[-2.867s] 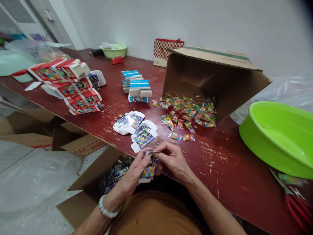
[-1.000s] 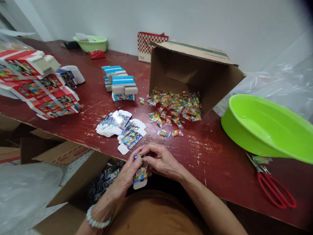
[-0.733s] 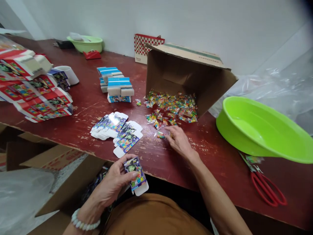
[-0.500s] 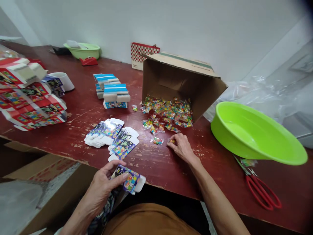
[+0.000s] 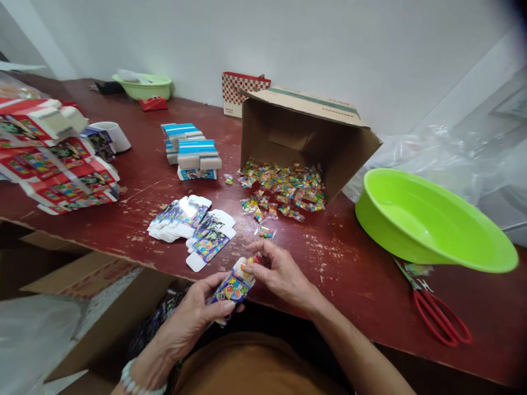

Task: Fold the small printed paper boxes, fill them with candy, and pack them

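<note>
Right hand [image 5: 276,267], pinching candy packet [image 5: 254,259], moved from table [image 5: 354,247] to open end of small box [image 5: 231,289] | left hand [image 5: 191,307] grips that box, tilted toward 1 o'clock | flat cartons [image 5: 181,216], its 11 o'clock | candy pile [image 5: 286,184], 1 o'clock | green tub [image 5: 382,233], 2 o'clock

The small purple cardboard box [image 5: 231,289] between the hands [image 5: 284,274] bears multicoloured print; the clear plastic candy packet [image 5: 257,259] is red and yellow. Beyond them, the upright paper bag [image 5: 235,89] is red-and-cream checked; rightward, the oval plastic basin [image 5: 381,231] is lime green.
</note>
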Tool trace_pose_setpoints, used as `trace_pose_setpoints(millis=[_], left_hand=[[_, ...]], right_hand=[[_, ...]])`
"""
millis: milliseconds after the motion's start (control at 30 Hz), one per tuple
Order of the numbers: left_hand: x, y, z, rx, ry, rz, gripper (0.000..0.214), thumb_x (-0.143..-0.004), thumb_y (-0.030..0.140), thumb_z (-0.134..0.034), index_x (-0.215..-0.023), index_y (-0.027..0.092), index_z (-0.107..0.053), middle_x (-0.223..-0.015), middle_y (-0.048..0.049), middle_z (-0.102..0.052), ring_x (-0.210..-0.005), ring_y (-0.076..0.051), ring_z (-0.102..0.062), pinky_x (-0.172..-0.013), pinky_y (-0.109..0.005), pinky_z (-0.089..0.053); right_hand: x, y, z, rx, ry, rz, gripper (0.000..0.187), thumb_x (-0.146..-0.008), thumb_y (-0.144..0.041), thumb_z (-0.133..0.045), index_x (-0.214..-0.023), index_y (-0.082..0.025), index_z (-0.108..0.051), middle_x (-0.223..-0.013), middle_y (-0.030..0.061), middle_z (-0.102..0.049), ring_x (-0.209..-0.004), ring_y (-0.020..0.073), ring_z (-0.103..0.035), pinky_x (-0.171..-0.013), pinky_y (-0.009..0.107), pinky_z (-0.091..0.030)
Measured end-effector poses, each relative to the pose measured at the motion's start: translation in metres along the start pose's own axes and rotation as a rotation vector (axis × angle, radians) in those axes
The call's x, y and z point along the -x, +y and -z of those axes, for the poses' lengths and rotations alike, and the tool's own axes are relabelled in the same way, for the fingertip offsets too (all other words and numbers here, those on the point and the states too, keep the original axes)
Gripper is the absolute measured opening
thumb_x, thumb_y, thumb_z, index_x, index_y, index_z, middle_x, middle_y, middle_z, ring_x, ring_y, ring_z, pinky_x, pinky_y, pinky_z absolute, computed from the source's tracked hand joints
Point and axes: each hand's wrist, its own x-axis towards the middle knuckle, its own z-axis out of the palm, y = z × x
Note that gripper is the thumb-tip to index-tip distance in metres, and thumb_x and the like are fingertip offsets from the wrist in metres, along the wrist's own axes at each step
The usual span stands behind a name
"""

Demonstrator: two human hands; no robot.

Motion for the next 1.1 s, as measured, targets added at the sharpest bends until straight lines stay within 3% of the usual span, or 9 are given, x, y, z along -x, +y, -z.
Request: trace_pose_setpoints(millis=[167,333,433,533,633,700,867,967,1100], left_hand=[[-0.001,-0.001,-0.006,-0.037,-0.241,0.017,0.057,-0.07,0.029,-0.08,-0.122,0.02,-0.057,-0.099,-0.006,-0.07,-0.074,-0.017,-0.071,-0.068,-0.025,-0.051],[-0.005,0.001,-0.013,-0.081,-0.161,-0.05,0.052,-0.074,0.024,-0.07,-0.122,0.02,-0.049,-0.087,-0.0025,-0.068,-0.061,-0.012,-0.062,-0.06,-0.023,-0.048],[-0.005,0.001,-0.02,-0.119,-0.11,-0.102,0.05,-0.072,0.02,-0.067,-0.12,0.02,-0.05,-0.082,0.0005,-0.065,-0.058,-0.011,-0.058,-0.056,-0.022,-0.047],[-0.005,0.002,-0.025,-0.106,-0.002,-0.159,0.047,-0.075,0.025,-0.068,-0.118,0.02,-0.052,-0.077,0.0014,-0.064,-0.056,-0.01,-0.057,-0.055,-0.022,-0.047],[-0.005,0.005,-0.026,0.033,0.067,-0.116,0.043,-0.08,0.047,-0.066,-0.111,0.018,-0.058,-0.075,-0.0033,-0.068,-0.054,-0.014,-0.06,-0.053,-0.024,-0.048],[-0.004,0.008,-0.026,0.144,0.099,-0.079,0.05,-0.081,0.061,-0.06,-0.103,0.016,-0.062,-0.072,-0.0063,-0.07,-0.053,-0.016,-0.062,-0.052,-0.027,-0.049],[-0.007,0.009,-0.029,0.162,0.163,-0.124,0.053,-0.074,0.065,-0.066,-0.093,0.015,-0.068,-0.07,-0.0061,-0.072,-0.057,-0.018,-0.063,-0.052,-0.027,-0.052],[-0.009,0.006,-0.029,0.088,0.184,-0.204,0.053,-0.071,0.063,-0.071,-0.096,0.016,-0.071,-0.075,-0.0049,-0.073,-0.063,-0.018,-0.064,-0.052,-0.025,-0.051],[-0.01,0.002,-0.027,0.146,0.198,-0.147,0.056,-0.07,0.067,-0.07,-0.092,0.016,-0.073,-0.071,-0.0056,-0.072,-0.061,-0.02,-0.064,-0.049,-0.027,-0.051]], right_hand=[[-0.009,-0.001,0.008,-0.139,-0.028,-0.075,0.025,-0.08,-0.03,-0.073,-0.1,-0.018,-0.065,-0.078,-0.0005,-0.064,-0.068,0.0136,-0.057,-0.064,0.027,-0.047],[-0.004,-0.013,0.017,0.163,-0.154,0.226,0.02,-0.094,-0.022,-0.055,-0.108,-0.024,-0.07,-0.102,0.0048,-0.067,-0.094,0.0179,-0.06,-0.087,0.035,-0.048],[-0.003,-0.015,0.012,0.227,-0.168,0.287,0.025,-0.092,-0.019,-0.056,-0.111,-0.026,-0.07,-0.102,0.0055,-0.065,-0.094,0.0184,-0.059,-0.086,0.035,-0.048],[-0.004,-0.013,0.005,0.131,-0.066,0.166,0.032,-0.086,-0.021,-0.065,-0.118,-0.024,-0.065,-0.097,0.0035,-0.069,-0.083,0.0167,-0.062,-0.077,0.031,-0.049],[-0.005,-0.01,0.004,0.036,0.098,0.072,0.014,-0.089,-0.031,-0.062,-0.096,-0.021,-0.069,-0.085,0.0012,-0.068,-0.075,0.0154,-0.06,-0.072,0.029,-0.046],[-0.005,-0.007,0.005,-0.054,0.148,0.023,0.018,-0.09,-0.035,-0.06,-0.087,-0.02,-0.068,-0.084,0.0011,-0.067,-0.079,0.0159,-0.059,-0.075,0.029,-0.046],[-0.005,0.0,0.0,-0.316,0.035,-0.131,0.031,-0.08,-0.037,-0.072,-0.105,-0.02,-0.065,-0.09,0.0026,-0.068,-0.076,0.0153,-0.061,-0.07,0.029,-0.049],[-0.006,-0.001,-0.002,-0.333,-0.068,-0.173,0.031,-0.073,-0.032,-0.078,-0.1,-0.02,-0.067,-0.088,0.0025,-0.067,-0.072,0.0137,-0.059,-0.064,0.026,-0.048],[-0.007,-0.004,0.001,-0.504,-0.068,-0.237,0.028,-0.078,-0.038,-0.074,-0.097,-0.018,-0.068,-0.083,0.0016,-0.064,-0.062,0.0092,-0.052,-0.055,0.021,-0.042]])
